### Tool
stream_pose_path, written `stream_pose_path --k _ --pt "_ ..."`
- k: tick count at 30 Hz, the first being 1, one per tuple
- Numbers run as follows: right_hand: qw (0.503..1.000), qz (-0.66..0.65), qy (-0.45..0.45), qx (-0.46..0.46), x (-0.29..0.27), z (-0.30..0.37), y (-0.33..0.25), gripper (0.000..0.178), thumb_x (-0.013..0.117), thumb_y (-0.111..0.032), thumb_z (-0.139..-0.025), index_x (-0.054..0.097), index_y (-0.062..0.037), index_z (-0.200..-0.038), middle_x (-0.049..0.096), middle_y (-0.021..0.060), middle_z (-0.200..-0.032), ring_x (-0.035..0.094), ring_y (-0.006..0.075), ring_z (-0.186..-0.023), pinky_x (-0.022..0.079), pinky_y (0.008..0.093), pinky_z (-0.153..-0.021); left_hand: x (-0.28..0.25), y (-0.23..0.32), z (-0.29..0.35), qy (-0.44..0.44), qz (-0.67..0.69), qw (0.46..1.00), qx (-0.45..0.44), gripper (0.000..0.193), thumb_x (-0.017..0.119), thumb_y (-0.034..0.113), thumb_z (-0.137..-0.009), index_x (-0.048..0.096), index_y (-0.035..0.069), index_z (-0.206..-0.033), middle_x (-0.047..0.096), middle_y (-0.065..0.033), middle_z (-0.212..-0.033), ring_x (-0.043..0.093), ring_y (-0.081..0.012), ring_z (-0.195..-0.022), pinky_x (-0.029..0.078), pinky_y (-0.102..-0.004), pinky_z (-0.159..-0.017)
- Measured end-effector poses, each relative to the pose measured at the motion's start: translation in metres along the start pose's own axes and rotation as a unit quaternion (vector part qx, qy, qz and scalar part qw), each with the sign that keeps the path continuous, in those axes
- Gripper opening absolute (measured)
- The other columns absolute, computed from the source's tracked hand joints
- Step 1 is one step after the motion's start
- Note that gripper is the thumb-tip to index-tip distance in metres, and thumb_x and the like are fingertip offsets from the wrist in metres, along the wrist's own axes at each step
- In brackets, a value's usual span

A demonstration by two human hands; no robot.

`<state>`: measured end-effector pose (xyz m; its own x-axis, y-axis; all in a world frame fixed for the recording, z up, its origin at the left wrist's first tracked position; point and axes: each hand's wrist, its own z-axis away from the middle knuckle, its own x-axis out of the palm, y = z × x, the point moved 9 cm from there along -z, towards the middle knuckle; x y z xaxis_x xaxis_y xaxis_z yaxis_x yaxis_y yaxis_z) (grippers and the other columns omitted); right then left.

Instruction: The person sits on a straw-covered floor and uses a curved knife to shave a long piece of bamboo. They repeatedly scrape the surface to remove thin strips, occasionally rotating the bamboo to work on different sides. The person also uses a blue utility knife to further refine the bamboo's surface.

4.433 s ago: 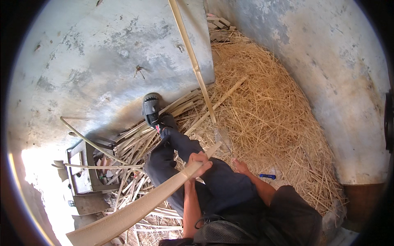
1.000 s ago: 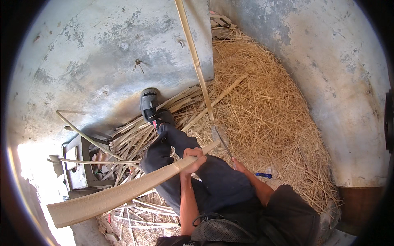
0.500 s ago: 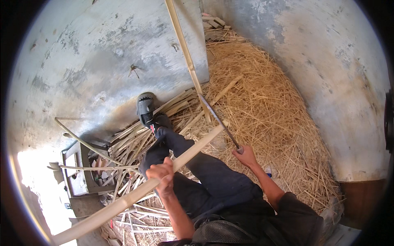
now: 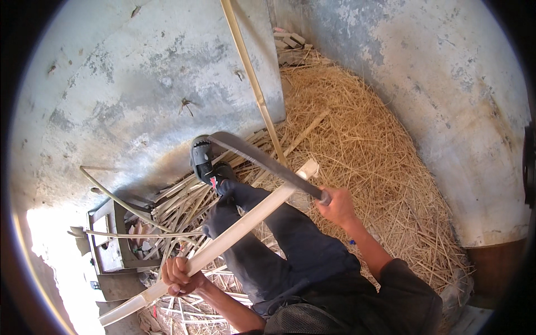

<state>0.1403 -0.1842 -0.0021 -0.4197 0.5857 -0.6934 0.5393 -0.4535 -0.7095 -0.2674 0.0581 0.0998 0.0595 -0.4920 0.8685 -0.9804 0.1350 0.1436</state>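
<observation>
A long split bamboo strip (image 4: 240, 226) slants across my legs from lower left to a rough pale end at right. My left hand (image 4: 181, 277) is closed round its lower part. In my right hand (image 4: 338, 206) is the handle of a machete, its fingers wrapped about the grip. The long dark machete blade (image 4: 251, 154) points to the upper left and crosses over the strip close to its rough end. Whether blade and strip touch, I cannot tell.
Beyond the blade, a tall bamboo pole (image 4: 248, 67) stands against the grey wall (image 4: 134, 84). Loose straw-like shavings (image 4: 363, 134) cover the floor at right. Cut bamboo strips (image 4: 173, 204) lie in a heap near my shoe (image 4: 202, 156), beside a wooden frame (image 4: 109, 237).
My left hand has moved down and left to a lower part of the strip. The machete blade has swung left, with its flat side now showing. The strip appears turned over.
</observation>
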Motion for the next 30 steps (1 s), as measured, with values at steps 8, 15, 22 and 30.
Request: stream_pose_path --k 8,15,22,30 --pt "0.977 -0.124 0.11 0.135 -0.058 -0.028 0.092 0.03 0.073 -0.027 -0.097 0.063 -0.0073 -0.077 0.043 -0.0063 -0.056 0.038 0.008 -0.045 0.03 0.0317 -0.044 0.014 0.047 0.002 -0.032 0.098 0.994 0.04 0.038 0.056 -0.003 -0.069 0.028 0.021 -0.059 0.028 0.0032 -0.048 0.031 -0.0101 -0.045 0.029 -0.028 -0.064" --pt "0.825 -0.552 0.025 0.116 -0.051 -0.01 0.012 0.044 0.064 -0.038 -0.104 0.068 0.0015 -0.122 0.035 -0.0064 -0.05 0.028 0.0045 -0.037 0.027 0.0248 -0.039 -0.004 0.031 0.002 -0.003 0.116 0.993 0.037 0.039 0.056 -0.004 -0.07 0.028 0.02 -0.056 0.032 0.0024 -0.046 0.032 -0.0099 -0.044 0.029 -0.028 -0.062" --pt "0.689 -0.724 -0.036 -0.018 -0.068 -0.005 -0.078 0.053 0.066 -0.017 -0.1 0.051 0.0076 -0.145 0.034 -0.0071 -0.051 0.03 0.0048 -0.038 0.029 0.0254 -0.041 0.005 0.014 -0.003 -0.032 0.119 0.992 0.014 0.042 0.057 -0.004 -0.07 0.028 0.021 -0.053 0.033 0.0027 -0.045 0.033 -0.01 -0.043 0.029 -0.0283 -0.061" --pt "0.706 -0.706 -0.051 0.019 -0.075 -0.008 -0.098 0.044 0.062 -0.004 -0.095 0.052 0.0078 -0.136 0.035 -0.0068 -0.051 0.031 0.0046 -0.037 0.03 0.0256 -0.04 0.002 0.015 0.005 -0.002 0.143 0.99 0.014 0.044 0.057 -0.006 -0.07 0.027 0.022 -0.052 0.032 0.0027 -0.042 0.033 -0.0098 -0.042 0.029 -0.0285 -0.061"
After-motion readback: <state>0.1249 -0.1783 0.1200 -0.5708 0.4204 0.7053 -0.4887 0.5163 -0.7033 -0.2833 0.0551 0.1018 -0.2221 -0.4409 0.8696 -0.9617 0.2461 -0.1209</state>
